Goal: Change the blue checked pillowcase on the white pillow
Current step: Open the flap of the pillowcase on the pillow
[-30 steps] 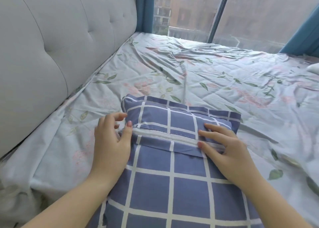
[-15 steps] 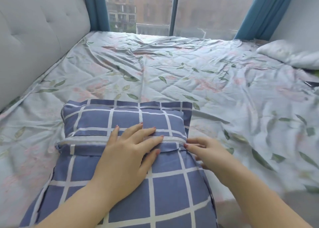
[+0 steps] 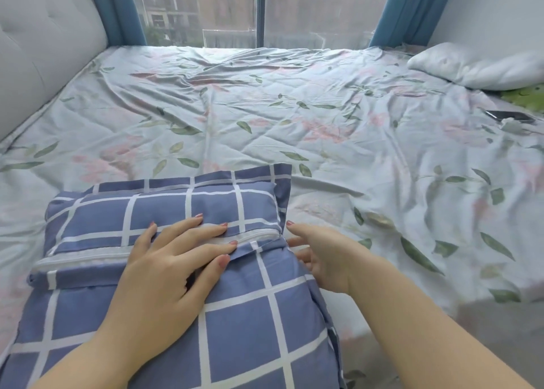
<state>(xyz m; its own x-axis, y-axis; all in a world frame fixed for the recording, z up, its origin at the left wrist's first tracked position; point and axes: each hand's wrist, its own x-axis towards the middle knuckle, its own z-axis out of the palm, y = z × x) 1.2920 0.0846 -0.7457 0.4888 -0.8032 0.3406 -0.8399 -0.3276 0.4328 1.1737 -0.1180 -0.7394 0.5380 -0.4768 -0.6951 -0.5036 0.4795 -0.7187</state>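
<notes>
A pillow in a blue checked pillowcase (image 3: 241,324) lies on the bed right in front of me. A white zipper strip (image 3: 88,257) runs across it under a fold of the case. My left hand (image 3: 173,268) lies flat on the pillowcase with spread straight fingers pressing over the zipper line. My right hand (image 3: 321,256) is at the pillow's right edge by the zipper's end, fingers loosely extended and touching the side of the case; what its lower fingers do is hidden.
The bed is covered by a rumpled floral sheet (image 3: 294,118). A grey padded headboard (image 3: 44,50) is on the left. A bare white pillow (image 3: 477,65), a green item (image 3: 527,97) and a dark phone (image 3: 509,115) lie at the far right. A window is behind.
My view swung right. My left hand slid from the zipper's left end to the middle and lies flat. My right hand moved off the top to the pillow's right edge.
</notes>
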